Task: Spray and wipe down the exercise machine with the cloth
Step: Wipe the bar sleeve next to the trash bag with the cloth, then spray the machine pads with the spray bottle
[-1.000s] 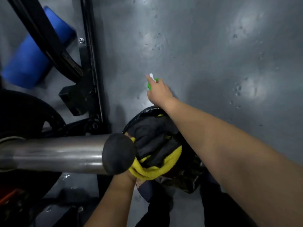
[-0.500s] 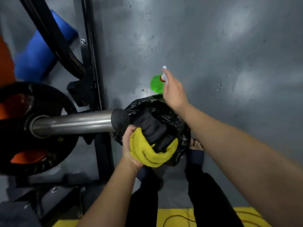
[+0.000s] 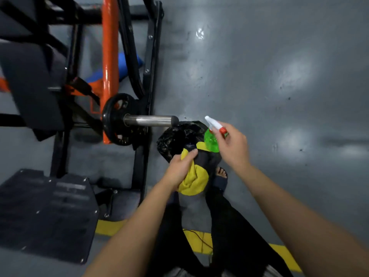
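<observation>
A person's right hand [image 3: 232, 145], fingers curled round the neck of a green spray bottle [image 3: 211, 141], holds it just right of and below the capped end of the steel bar [image 3: 148, 120]. The bottle's white nozzle is tilted up and left toward that cap. Whether a finger sits on the trigger cannot be told.

The left hand [image 3: 180, 169] is closed in a fist round a bunched yellow-and-black cloth [image 3: 194, 180], gripped below the bar's end, its loose folds hanging beneath the fist. The cloth touches no part of the exercise machine [image 3: 149, 56]. Between the two hands and directly under the bar's tip sits a crumpled black plastic bag [image 3: 175, 136], with the bottle's body in front of its right edge.

A black weight plate [image 3: 117, 118] is loaded on the bar's left end, against an orange arm [image 3: 108, 56] that runs straight up from there. Above the bar and behind the orange arm, a blue roller [image 3: 125, 66] lies on the floor. Left of the bar is a dark pad [image 3: 30, 86], blurred; below and left of the bar lies a black footplate [image 3: 46, 214].

Right of the bar stretches glossy grey floor [image 3: 259, 76]. Well below the bar, a yellow stripe [image 3: 287, 254] crosses the floor behind the person's dark-trousered legs, and one sandalled foot [image 3: 221, 174] shows beside the cloth.
</observation>
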Available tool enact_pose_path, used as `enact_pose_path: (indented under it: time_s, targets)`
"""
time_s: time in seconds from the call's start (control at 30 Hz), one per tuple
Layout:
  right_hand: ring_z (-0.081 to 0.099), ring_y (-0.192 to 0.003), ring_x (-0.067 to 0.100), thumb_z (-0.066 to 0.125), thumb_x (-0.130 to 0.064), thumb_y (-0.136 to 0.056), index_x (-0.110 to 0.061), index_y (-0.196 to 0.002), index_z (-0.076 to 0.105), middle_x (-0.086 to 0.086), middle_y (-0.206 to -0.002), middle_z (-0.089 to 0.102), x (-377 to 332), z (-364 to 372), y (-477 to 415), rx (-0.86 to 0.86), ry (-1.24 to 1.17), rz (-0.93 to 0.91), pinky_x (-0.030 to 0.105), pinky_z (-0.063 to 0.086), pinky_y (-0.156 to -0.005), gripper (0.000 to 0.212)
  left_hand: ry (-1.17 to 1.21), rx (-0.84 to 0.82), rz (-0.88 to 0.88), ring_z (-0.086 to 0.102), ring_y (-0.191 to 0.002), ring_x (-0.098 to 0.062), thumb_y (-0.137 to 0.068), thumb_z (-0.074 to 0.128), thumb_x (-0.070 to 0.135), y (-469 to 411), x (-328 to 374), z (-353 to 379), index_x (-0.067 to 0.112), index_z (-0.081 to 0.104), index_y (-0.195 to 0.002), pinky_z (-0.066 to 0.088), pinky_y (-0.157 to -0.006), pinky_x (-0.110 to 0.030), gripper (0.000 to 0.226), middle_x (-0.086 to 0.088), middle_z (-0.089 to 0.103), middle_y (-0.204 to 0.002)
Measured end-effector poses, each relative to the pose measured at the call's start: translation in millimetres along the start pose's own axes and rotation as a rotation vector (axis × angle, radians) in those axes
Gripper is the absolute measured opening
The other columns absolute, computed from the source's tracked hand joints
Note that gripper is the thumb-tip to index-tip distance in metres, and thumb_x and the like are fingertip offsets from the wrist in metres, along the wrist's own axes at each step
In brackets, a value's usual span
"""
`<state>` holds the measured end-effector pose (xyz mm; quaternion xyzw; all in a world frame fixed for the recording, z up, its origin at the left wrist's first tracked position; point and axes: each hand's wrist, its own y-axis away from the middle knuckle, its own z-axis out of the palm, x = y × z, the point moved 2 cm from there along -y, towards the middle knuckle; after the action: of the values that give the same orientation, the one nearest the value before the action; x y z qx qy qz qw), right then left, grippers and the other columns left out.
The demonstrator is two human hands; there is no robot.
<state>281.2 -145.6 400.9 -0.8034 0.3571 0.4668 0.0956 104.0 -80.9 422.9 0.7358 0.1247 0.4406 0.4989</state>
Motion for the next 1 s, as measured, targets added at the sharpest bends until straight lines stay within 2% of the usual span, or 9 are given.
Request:
enact_pose_path:
  time_s: [0.07, 0.13, 0.2, 0.3, 0.43, 0.63, 0.77, 0.9, 1.0]
  targets:
    - [0.062, -0.087, 0.018, 0.067, -0.034, -0.099, -0.025, -0.117, 0.074, -0.004, -0.095, 0.072, -35.9, -7.7, 19.3, -0.045, 0.019, -0.102, 0.031, 0.044, -0.081, 0.021, -0.145, 0.11, 0.13, 0.072, -0.089, -0.028, -0.089, 0.068, 0.046, 35.8, 1.3, -12.1, 0.002, 0.075, -0.092, 0.056, -0.089, -0.04, 0.045, -0.012, 0.077, -0.089]
    - [0.061, -0.092, 0.017, 0.067, -0.034, -0.098, -0.032, -0.113, 0.073, -0.01, -0.101, 0.073, -67.5, -9.1, 36.3, -0.093, 0.019, -0.212, 0.025, 0.039, -0.081, 0.016, -0.2, 0.128, 0.252, 0.064, -0.094, -0.014, -0.093, 0.07, 0.034, 70.8, 3.7, -23.3, 0.006, 0.071, -0.111, 0.048, -0.088, -0.029, 0.034, 0.001, 0.072, -0.1]
    - [0.053, -0.093, 0.014, 0.063, -0.041, -0.099, -0.037, -0.112, 0.071, -0.016, -0.101, 0.071, -101.1, -8.0, 53.7, -0.166, -0.001, -0.242, 0.027, 0.04, -0.084, 0.016, -0.3, 0.166, 0.355, 0.059, -0.111, -0.005, -0.095, 0.071, 0.031, 102.9, 4.5, -42.5, 0.026, 0.047, -0.15, 0.042, -0.091, -0.021, 0.061, 0.011, 0.066, -0.116]
    - [0.044, -0.092, 0.015, 0.049, -0.061, -0.093, -0.031, -0.106, 0.076, -0.013, -0.097, 0.069, -151.0, 3.4, 81.9, -0.337, 0.022, -0.309, 0.038, 0.044, -0.088, 0.042, -0.431, 0.262, 0.427, 0.067, -0.087, -0.019, -0.091, 0.071, 0.048, 143.3, -8.4, -78.6, 0.047, 0.009, -0.161, 0.047, -0.075, -0.035, 0.094, -0.003, 0.07, -0.088]
    - [0.043, -0.092, 0.02, 0.05, -0.057, -0.095, -0.03, -0.102, 0.073, -0.007, -0.094, 0.066, -215.4, 39.6, 138.9, -0.586, 0.121, -0.535, 0.044, 0.041, -0.091, 0.037, -0.302, 0.362, 0.452, 0.066, -0.104, -0.012, -0.077, 0.059, 0.076, 195.7, -49.7, -146.8, 0.046, 0.055, -0.127, 0.052, -0.092, -0.04, 0.058, 0.016, 0.072, -0.107]
    - [0.044, -0.098, 0.021, 0.046, -0.062, -0.095, -0.034, -0.101, 0.071, -0.009, -0.1, 0.065, -290.7, 113.9, 249.9, -0.872, 0.287, -0.685, 0.043, 0.041, -0.095, 0.038, -0.156, 0.375, 0.565, 0.067, -0.097, -0.001, -0.081, 0.052, 0.072, 285.7, -141.1, -243.1, 0.045, 0.068, -0.109, 0.054, -0.088, -0.037, 0.042, 0.018, 0.073, -0.1]
    - [0.044, -0.1, 0.009, 0.057, -0.047, -0.099, -0.041, -0.108, 0.071, -0.016, -0.103, 0.067, -332.1, 164.6, 329.4, -0.943, 0.2, -0.682, 0.029, 0.036, -0.098, 0.017, -0.293, 0.511, 0.515, 0.064, -0.07, -0.017, -0.085, 0.045, 0.076, 332.4, -199.9, -308.6, 0.023, 0.073, -0.087, 0.048, -0.066, -0.047, 0.059, 0.0, 0.068, -0.072]
    - [0.045, -0.119, 0.01, 0.066, -0.026, -0.098, -0.029, -0.143, 0.053, -0.012, -0.125, 0.054, -336.4, 213.9, 387.1, -0.89, 0.139, -0.547, 0.028, 0.037, -0.109, 0.046, -0.259, 0.713, 0.431, 0.052, -0.049, -0.015, -0.099, 0.058, 0.053, 360.6, -249.9, -354.2, 0.014, 0.063, -0.064, 0.036, -0.053, -0.042, 0.052, -0.002, 0.052, -0.051]
    - [0.038, -0.139, 0.023, 0.061, -0.019, -0.096, -0.039, -0.159, 0.024, 0.0, -0.151, 0.044, -322.0, 239.4, 409.1, -0.978, 0.283, -0.488, 0.037, 0.033, -0.116, 0.076, -0.198, 0.813, 0.416, 0.057, -0.051, -0.021, -0.099, 0.056, 0.056, 379.0, -267.5, -377.6, 0.008, 0.072, -0.072, 0.035, -0.05, -0.038, 0.058, -0.011, 0.059, -0.056]
